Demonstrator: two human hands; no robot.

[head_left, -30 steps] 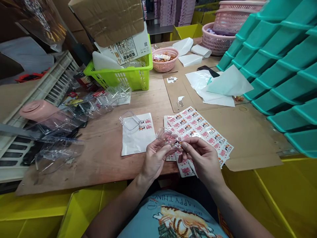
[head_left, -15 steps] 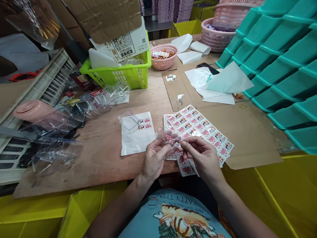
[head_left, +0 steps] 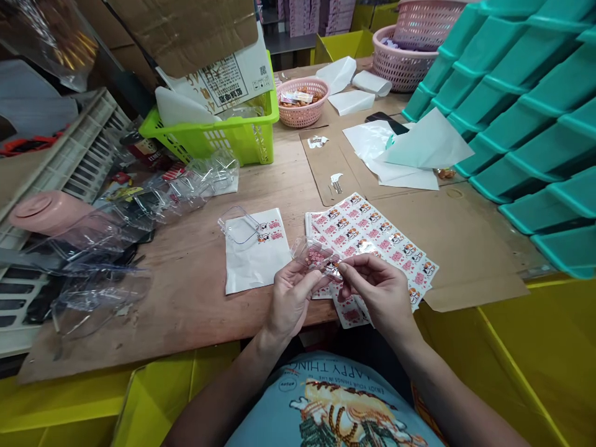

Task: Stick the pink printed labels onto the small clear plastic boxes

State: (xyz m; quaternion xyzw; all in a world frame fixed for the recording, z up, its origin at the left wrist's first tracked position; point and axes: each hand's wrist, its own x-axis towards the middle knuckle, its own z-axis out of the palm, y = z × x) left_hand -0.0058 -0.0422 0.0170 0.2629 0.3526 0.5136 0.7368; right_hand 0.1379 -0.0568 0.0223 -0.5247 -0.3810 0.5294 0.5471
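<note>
Between both hands is a small clear plastic case (head_left: 311, 249) with pink lettering on it. My left hand (head_left: 294, 290) grips it from the left, thumb on top. A cat sticker (head_left: 332, 267) shows at the case's right end. There my right hand (head_left: 374, 287) has thumb and forefinger closed on the case's edge, right beside the sticker; whether the sticker lies flat is too small to tell. Under and beyond my hands are overlapping sheets of cat and pink-lettered stickers (head_left: 372, 226). To the left lies a white backing sheet (head_left: 255, 269) with several stickers at its top and a clear plastic piece (head_left: 238, 226) across its corner.
Clear plastic shells (head_left: 186, 189) are heaped at the left near a pink bottle (head_left: 51, 212). A green basket (head_left: 223, 139) and a pink basket (head_left: 302, 115) stand behind. Stacked teal bins (head_left: 521, 118) rise at the right. White papers (head_left: 400, 177) and a dark phone (head_left: 387, 121) lie on cardboard.
The view has shifted slightly, so the table's things appear a little further left and higher. Both hands keep nearly the same hold on the case.
</note>
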